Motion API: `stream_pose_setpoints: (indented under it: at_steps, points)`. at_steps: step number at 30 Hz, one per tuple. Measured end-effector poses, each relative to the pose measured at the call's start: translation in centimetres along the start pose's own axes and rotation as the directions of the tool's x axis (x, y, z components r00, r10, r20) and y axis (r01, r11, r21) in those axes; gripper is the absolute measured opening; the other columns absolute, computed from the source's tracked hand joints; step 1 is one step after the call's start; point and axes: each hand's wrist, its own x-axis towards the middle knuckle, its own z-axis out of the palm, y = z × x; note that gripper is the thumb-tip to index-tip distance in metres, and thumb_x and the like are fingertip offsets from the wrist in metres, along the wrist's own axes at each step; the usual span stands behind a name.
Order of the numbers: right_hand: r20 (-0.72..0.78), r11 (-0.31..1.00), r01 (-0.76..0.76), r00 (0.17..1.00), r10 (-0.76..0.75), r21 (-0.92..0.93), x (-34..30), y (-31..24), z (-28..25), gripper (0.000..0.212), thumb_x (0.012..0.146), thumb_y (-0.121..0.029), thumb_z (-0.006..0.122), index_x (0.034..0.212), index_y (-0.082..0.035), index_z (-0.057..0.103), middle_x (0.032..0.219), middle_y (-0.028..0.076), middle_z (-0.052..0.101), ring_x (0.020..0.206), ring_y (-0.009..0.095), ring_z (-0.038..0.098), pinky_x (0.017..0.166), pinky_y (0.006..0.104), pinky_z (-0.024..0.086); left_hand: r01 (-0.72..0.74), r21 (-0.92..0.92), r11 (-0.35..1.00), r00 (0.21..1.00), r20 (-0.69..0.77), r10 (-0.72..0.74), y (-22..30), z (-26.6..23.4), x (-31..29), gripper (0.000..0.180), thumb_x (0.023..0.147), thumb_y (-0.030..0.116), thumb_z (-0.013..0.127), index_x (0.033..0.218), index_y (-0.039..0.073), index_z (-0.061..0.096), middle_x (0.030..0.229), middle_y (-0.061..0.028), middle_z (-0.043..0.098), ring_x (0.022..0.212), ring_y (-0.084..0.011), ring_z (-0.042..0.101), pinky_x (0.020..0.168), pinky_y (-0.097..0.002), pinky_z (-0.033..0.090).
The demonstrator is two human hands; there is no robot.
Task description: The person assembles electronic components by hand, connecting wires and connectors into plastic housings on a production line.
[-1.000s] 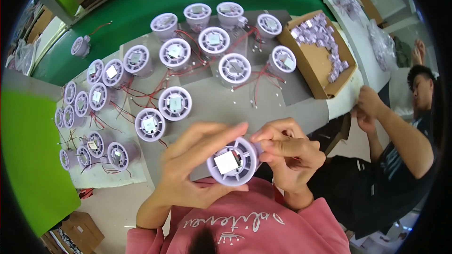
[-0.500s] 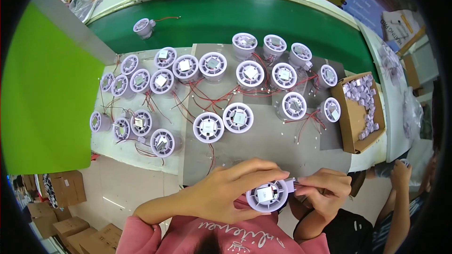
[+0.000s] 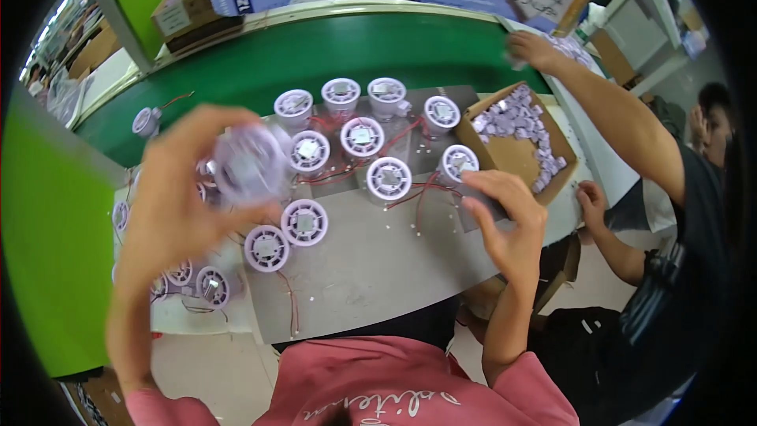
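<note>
I note my left hand [image 3: 185,197] now alone grips the round white lamp housing [image 3: 251,164], lifted leftward, while my right hand [image 3: 505,217] has let go, fingers spread.

The round part [image 3: 251,164] in the left hand [image 3: 185,189] is motion-blurred; its face cannot be read. Left of that hand, several parts on the table [image 3: 378,260] are covered by the hand and forearm. The co-worker [image 3: 670,252] right of the box [image 3: 516,138] is cut by the dark rim.
</note>
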Motion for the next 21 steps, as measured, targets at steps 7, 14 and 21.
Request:
stream_pose_setpoints:
  at_steps: [7, 14, 21]
  points:
    - [0.014, 0.909, -0.252, 0.962, 0.272, -0.331, 1.9, 8.9, -3.9, 0.024, 0.081, -0.011, 0.077, 0.103, -0.005, 0.074, 0.099, 0.016, 0.073, 0.092, 0.032, 0.068, 0.083, 0.0390, 0.053, 0.108, 0.345, 0.933, 0.973, -0.228, -0.028, -17.9, -3.9, 13.0, 0.067, 0.062, 0.027, 0.091, 0.116, 0.000, 0.063, 0.109, -0.0160, 0.071, 0.098, -0.0270, 0.069, 0.089, -0.0360, 0.053]
    - [0.416, 0.954, -0.239, 0.861, 0.293, -0.179, 5.8, 13.3, -1.4, 0.030, 0.081, -0.008, 0.075, 0.111, -0.005, 0.068, 0.095, 0.015, 0.073, 0.081, 0.027, 0.071, 0.071, 0.0360, 0.054, 0.363, 0.398, 0.842, 0.931, -0.182, -0.316, -26.8, -0.8, 16.5, 0.070, 0.060, 0.032, 0.093, 0.115, 0.000, 0.065, 0.111, -0.0184, 0.070, 0.102, -0.0295, 0.068, 0.091, -0.0379, 0.052]
    - [0.381, 0.944, -0.263, 0.867, 0.322, -0.200, 6.3, 14.6, 0.6, 0.013, 0.080, 0.004, 0.067, 0.091, -0.002, 0.062, 0.079, 0.008, 0.068, 0.069, 0.016, 0.069, 0.065, 0.0285, 0.054, -0.068, 0.464, 0.883, 0.992, -0.064, 0.110, -12.5, 0.8, 9.0, 0.033, 0.087, 0.025, 0.073, 0.108, 0.002, 0.062, 0.095, -0.0167, 0.068, 0.083, -0.0325, 0.068, 0.070, -0.0429, 0.053]
